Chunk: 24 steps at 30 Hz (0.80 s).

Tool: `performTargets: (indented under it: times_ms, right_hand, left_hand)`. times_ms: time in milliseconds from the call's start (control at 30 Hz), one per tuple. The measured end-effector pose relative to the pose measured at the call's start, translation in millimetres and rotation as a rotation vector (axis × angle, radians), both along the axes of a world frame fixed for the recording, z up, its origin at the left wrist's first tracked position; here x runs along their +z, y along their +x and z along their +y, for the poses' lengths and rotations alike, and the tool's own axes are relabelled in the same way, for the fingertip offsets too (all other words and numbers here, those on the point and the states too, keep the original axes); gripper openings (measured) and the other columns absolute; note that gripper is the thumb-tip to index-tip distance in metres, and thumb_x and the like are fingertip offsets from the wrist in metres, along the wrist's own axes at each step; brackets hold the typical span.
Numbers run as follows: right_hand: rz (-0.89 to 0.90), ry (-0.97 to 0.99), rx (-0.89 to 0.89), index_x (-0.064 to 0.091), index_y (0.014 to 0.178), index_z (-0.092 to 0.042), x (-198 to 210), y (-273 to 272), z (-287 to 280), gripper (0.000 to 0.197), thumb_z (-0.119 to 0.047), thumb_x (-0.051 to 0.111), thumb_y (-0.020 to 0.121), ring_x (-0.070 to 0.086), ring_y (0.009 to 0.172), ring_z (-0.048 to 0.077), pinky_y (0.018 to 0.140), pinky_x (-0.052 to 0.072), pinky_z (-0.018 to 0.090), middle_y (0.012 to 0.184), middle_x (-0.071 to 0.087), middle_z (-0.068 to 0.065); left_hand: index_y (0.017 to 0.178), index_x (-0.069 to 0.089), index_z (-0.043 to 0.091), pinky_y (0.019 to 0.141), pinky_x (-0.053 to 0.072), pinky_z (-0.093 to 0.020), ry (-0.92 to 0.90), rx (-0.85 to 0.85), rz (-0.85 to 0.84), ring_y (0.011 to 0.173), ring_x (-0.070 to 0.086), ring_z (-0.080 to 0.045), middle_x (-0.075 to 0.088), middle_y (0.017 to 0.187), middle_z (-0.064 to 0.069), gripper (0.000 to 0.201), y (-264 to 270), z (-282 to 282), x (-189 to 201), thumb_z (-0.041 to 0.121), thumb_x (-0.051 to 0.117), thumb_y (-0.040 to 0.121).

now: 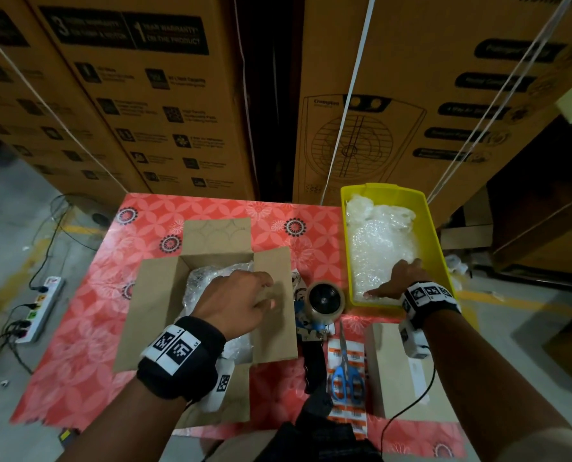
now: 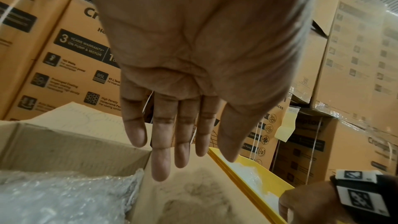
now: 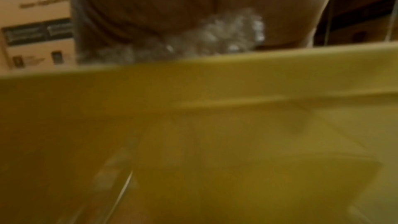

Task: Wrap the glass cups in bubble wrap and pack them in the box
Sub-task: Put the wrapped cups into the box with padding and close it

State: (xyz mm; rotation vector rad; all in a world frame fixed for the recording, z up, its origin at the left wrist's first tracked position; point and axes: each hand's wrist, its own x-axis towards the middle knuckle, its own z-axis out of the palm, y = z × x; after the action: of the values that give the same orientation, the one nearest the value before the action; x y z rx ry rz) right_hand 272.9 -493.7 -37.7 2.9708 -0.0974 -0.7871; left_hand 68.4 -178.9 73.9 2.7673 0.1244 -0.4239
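Note:
An open cardboard box sits on the red patterned table, with a bubble-wrapped bundle inside it. My left hand hovers over the box's right flap. In the left wrist view its fingers are straight and hold nothing, with the bundle below. My right hand reaches into the yellow bin and rests on loose bubble wrap, thumb spread to the left. The blurred right wrist view shows bubble wrap against the palm, above the bin wall. No bare glass cup shows.
A tape dispenser stands between box and bin. Blue scissors lie on orange labels near the table's front, beside a small closed carton. Tall printed cartons wall off the back. A power strip lies on the floor at left.

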Motion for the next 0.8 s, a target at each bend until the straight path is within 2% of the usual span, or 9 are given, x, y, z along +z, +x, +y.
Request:
performTargets:
  times_ms: [100,167,300,367,433,533,600,667,800]
  right_hand:
    - [-0.057,0.014,0.019,0.051,0.134,-0.007,-0.5,1.7,-4.5,0.091,-0.059,0.09,0.07,0.06,0.122,0.04,0.099,0.055,0.046,0.137,0.05,0.022]
    - [-0.11,0.013,0.046,0.053,0.129,-0.011,0.3,-0.5,-10.3,0.07,-0.047,0.085,0.077,0.064,0.111,0.038,0.092,0.058,0.044,0.127,0.055,0.017]
    - [-0.151,0.028,0.077,0.06,0.118,-0.019,6.0,-7.3,-21.2,0.052,-0.044,0.079,0.077,0.066,0.104,0.034,0.086,0.059,0.038,0.117,0.065,0.01]
    - [-0.182,0.077,0.022,0.067,0.113,-0.024,7.6,-8.4,-25.8,0.042,-0.044,0.079,0.079,0.068,0.105,0.033,0.086,0.058,0.035,0.116,0.069,0.007]
    - [-0.214,0.192,-0.099,0.075,0.105,-0.023,10.1,-6.7,-29.8,0.032,-0.048,0.078,0.085,0.07,0.105,0.034,0.089,0.058,0.038,0.114,0.074,0.008]
    - [-0.296,0.281,-0.177,0.078,0.091,-0.015,16.8,-0.1,-30.4,0.039,-0.054,0.072,0.088,0.072,0.095,0.037,0.087,0.061,0.045,0.102,0.077,0.015]
    - [-0.422,0.216,-0.139,0.078,0.096,-0.016,23.4,3.8,-26.5,0.039,-0.055,0.072,0.088,0.071,0.099,0.037,0.085,0.058,0.041,0.104,0.076,0.014]
    - [-0.505,0.136,-0.058,0.074,0.098,-0.016,31.1,9.7,-17.4,0.047,-0.061,0.071,0.085,0.068,0.105,0.038,0.082,0.055,0.041,0.103,0.075,0.014]
    - [-0.425,0.008,0.097,0.069,0.103,-0.013,32.6,26.1,2.4,0.066,-0.075,0.066,0.081,0.065,0.11,0.037,0.085,0.057,0.041,0.107,0.073,0.014]
  left_hand:
    - [0.127,0.066,0.032,0.086,0.057,-0.04,0.002,-0.004,0.003,0.106,0.07,-0.02,0.073,0.12,0.007,0.031,-5.3,1.6,-2.6,0.042,0.064,0.097]
    - [0.127,0.065,0.034,0.085,0.058,-0.039,0.004,0.005,0.004,0.105,0.071,-0.02,0.073,0.121,0.007,0.033,-7.4,3.6,-5.7,0.046,0.064,0.096]
    - [0.13,0.063,0.035,0.087,0.058,-0.039,0.003,0.014,0.007,0.107,0.071,-0.021,0.072,0.124,0.006,0.036,-8.5,5.2,-8.6,0.048,0.064,0.096]
    - [0.131,0.063,0.035,0.087,0.058,-0.039,0.01,0.005,0.001,0.107,0.07,-0.021,0.071,0.124,0.006,0.036,-8.4,3.8,-9.2,0.048,0.064,0.097]
    - [0.13,0.062,0.035,0.086,0.058,-0.038,0.011,0.001,0.004,0.107,0.07,-0.02,0.071,0.124,0.006,0.036,-8.0,2.4,-9.2,0.048,0.063,0.097]
    - [0.131,0.062,0.035,0.086,0.058,-0.038,0.011,-0.002,0.021,0.107,0.07,-0.02,0.071,0.124,0.006,0.036,-8.7,2.1,-10.2,0.048,0.062,0.097]
    - [0.128,0.063,0.035,0.085,0.058,-0.038,0.012,-0.003,0.03,0.107,0.07,-0.021,0.072,0.12,0.006,0.033,-9.0,1.7,-9.6,0.045,0.062,0.097]
    - [0.128,0.063,0.035,0.084,0.058,-0.037,0.02,-0.002,0.03,0.106,0.07,-0.021,0.072,0.12,0.006,0.032,-9.7,1.6,-9.3,0.043,0.063,0.097]
    - [0.13,0.062,0.036,0.084,0.057,-0.036,0.023,0.01,0.029,0.106,0.07,-0.02,0.071,0.124,0.007,0.034,-11.1,1.6,-9.9,0.043,0.063,0.097]
